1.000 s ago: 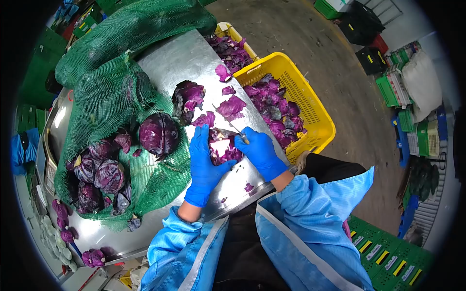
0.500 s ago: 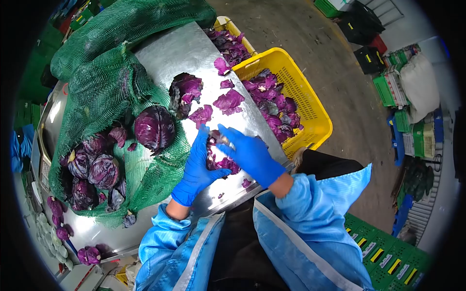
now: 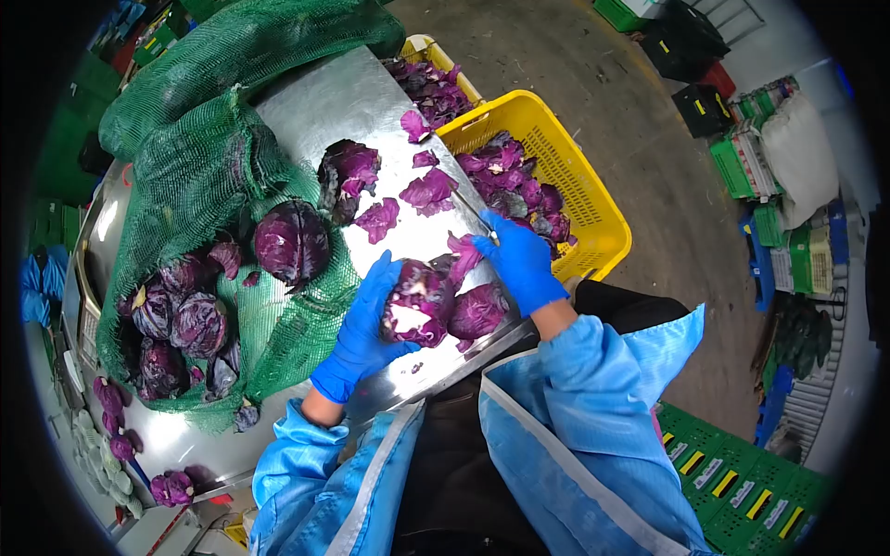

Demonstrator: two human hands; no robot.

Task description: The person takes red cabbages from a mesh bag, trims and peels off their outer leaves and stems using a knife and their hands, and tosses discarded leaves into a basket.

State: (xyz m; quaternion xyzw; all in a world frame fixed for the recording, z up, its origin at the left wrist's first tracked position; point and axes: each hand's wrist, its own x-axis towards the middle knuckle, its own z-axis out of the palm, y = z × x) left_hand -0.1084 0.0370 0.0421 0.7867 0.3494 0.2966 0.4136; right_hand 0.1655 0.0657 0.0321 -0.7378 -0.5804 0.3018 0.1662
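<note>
My left hand (image 3: pixel 360 326), in a blue glove, grips the left side of a partly peeled red cabbage (image 3: pixel 420 298) with pale cut patches. Just right of that cabbage, my gloved right hand (image 3: pixel 521 263) is closed on a small knife (image 3: pixel 471 211), its thin blade pointing up and left. A loose purple leaf (image 3: pixel 464 259) touches the right thumb beside the cabbage. Below it lies a rounded purple cabbage leaf (image 3: pixel 477 311). Several torn leaves (image 3: pixel 429 191) are scattered on the metal table (image 3: pixel 324 97).
A whole red cabbage (image 3: pixel 292 243) sits by a green mesh sack (image 3: pixel 199 176) holding several more. At the table's right edge stands a yellow crate (image 3: pixel 593 218) of leaves, with another yellow crate (image 3: pixel 419 44) behind. Green crates (image 3: pixel 742 482) are stacked at lower right.
My right hand has moved right, off the top of the cabbage. The cabbage now shows more fully, with a loosened leaf and a rounded leaf at its right. My left hand stays on it.
</note>
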